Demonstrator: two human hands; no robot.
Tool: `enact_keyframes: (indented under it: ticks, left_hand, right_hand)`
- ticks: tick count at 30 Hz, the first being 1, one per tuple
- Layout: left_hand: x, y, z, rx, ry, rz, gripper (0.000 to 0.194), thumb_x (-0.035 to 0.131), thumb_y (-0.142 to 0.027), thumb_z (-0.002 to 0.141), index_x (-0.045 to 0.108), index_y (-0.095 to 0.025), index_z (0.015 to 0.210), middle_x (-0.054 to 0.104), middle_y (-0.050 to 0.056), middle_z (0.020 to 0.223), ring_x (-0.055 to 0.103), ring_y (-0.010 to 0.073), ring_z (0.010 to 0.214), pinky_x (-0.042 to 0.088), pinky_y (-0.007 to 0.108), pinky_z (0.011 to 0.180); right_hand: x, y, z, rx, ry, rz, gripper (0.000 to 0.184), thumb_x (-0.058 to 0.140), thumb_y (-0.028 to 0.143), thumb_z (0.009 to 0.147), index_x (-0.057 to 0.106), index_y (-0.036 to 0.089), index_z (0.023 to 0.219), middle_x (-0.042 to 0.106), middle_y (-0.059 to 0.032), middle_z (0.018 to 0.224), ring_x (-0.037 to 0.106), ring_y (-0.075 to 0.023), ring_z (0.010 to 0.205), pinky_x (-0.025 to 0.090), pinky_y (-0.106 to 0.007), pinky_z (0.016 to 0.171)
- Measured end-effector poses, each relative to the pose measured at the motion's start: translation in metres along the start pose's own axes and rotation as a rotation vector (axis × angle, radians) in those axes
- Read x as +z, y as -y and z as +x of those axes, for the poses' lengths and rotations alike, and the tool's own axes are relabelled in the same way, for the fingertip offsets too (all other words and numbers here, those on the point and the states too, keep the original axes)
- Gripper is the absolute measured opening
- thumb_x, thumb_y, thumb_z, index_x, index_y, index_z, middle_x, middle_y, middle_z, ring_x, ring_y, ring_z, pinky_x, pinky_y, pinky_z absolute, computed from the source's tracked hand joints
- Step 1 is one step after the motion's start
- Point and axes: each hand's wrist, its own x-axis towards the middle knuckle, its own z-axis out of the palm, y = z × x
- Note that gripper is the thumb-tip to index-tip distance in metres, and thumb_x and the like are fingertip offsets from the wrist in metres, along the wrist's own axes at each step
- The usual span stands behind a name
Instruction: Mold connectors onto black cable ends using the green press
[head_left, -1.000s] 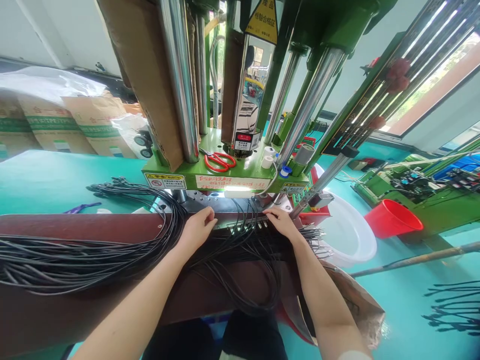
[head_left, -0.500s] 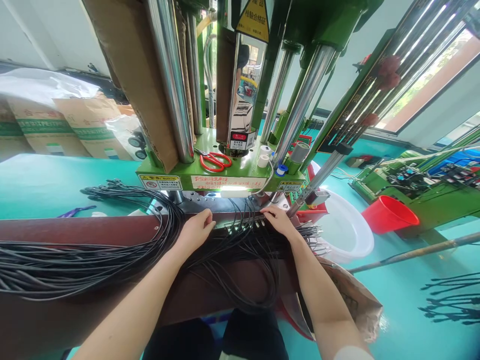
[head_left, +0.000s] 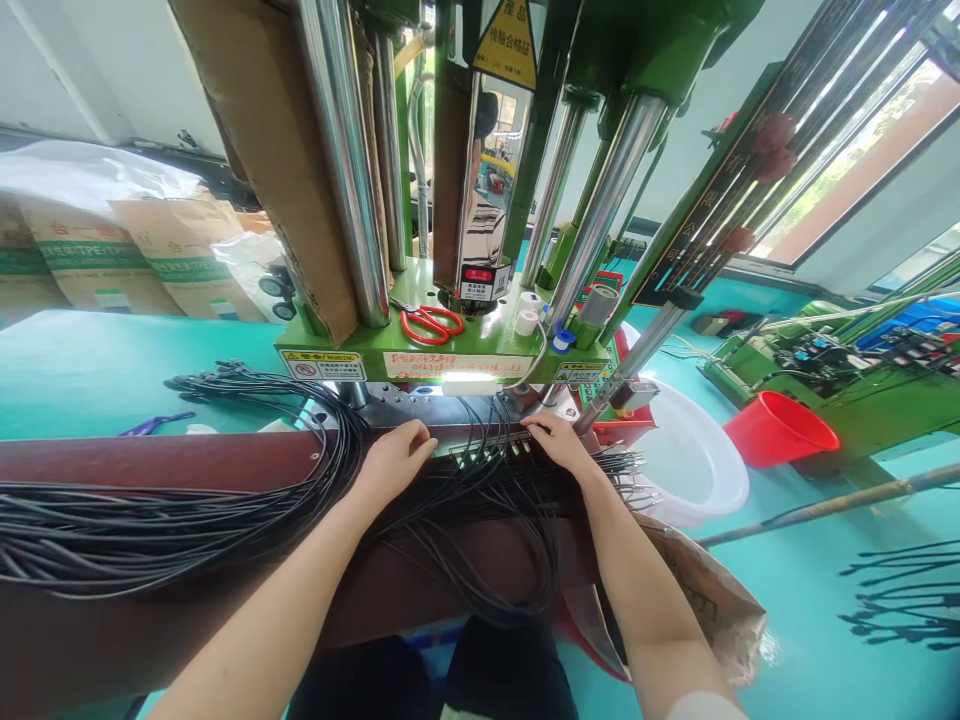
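Note:
My left hand (head_left: 395, 458) is closed, fingers curled and thumb against them, at the left front edge of the dark metal plate (head_left: 397, 412) under the press; whatever it grips is hidden. My right hand (head_left: 555, 438) has its fingers drawn together at the plate's right front edge, and I cannot make out what is in them. Between the hands, several thin black cables (head_left: 480, 430) run from the plate across a row of small bright metal ends (head_left: 517, 447). More black cable hangs in loops (head_left: 517, 600) below.
A green press (head_left: 442, 345) carries red-handled scissors (head_left: 431, 324) and white thread spools (head_left: 526, 320). A thick cable bundle (head_left: 187, 530) lies left on the brown bench (head_left: 187, 455). At right stand a white tub (head_left: 731, 470), a red bucket (head_left: 780, 430) and a paper sack (head_left: 720, 610).
My left hand has shifted very slightly to the right. My right hand, the cables and the press look the same.

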Motion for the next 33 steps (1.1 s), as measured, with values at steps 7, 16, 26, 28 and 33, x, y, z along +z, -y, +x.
enact_keyframes:
  ticks: [7,16,26,28,33]
  left_hand:
    - [0.001,0.002,0.001,0.013,0.013,0.013,0.018,0.043,-0.036,0.078,0.049,-0.021,0.071,0.055,-0.001,0.068,0.048,0.0141,0.062,0.034,0.026,0.059]
    - [0.001,0.002,0.002,0.003,0.014,0.019,0.018,0.043,-0.037,0.078,0.049,-0.021,0.072,0.055,-0.001,0.066,0.047,0.0139,0.059,0.034,0.026,0.059]
    - [0.0,0.0,0.001,0.003,0.017,-0.008,0.018,0.042,-0.035,0.078,0.05,-0.02,0.072,0.057,0.0,0.069,0.05,0.0154,0.063,0.034,0.027,0.061]
    - [0.002,0.001,0.002,0.014,0.024,-0.004,0.018,0.042,-0.034,0.079,0.05,-0.02,0.072,0.057,0.0,0.07,0.051,0.0161,0.065,0.035,0.027,0.062]
    - [0.005,0.003,0.003,0.036,0.022,0.01,0.016,0.041,-0.033,0.079,0.049,-0.02,0.073,0.057,0.001,0.072,0.052,0.0173,0.069,0.035,0.028,0.063]
  right_hand:
    - [0.0,0.0,0.0,-0.001,0.002,-0.003,0.021,0.047,0.011,0.077,0.065,0.019,0.083,0.063,-0.0031,0.085,0.058,-0.0149,0.083,0.043,-0.031,0.081]
    - [0.0,-0.001,0.0,0.006,0.007,-0.015,0.021,0.047,0.012,0.077,0.066,0.018,0.084,0.063,-0.0041,0.086,0.058,-0.0154,0.084,0.043,-0.031,0.082]
    - [-0.005,0.008,0.008,0.026,0.015,-0.072,0.021,0.046,0.016,0.077,0.065,0.018,0.084,0.064,-0.0045,0.086,0.059,-0.0163,0.084,0.044,-0.031,0.079]
    - [-0.007,0.018,0.018,-0.003,-0.019,-0.065,0.021,0.045,0.018,0.077,0.064,0.019,0.086,0.064,-0.0042,0.089,0.059,-0.0162,0.085,0.045,-0.029,0.077]
    - [0.005,0.048,0.076,-0.027,-0.1,-0.091,0.025,0.047,0.018,0.077,0.061,0.018,0.098,0.061,-0.007,0.102,0.051,-0.0206,0.1,0.038,-0.035,0.089]
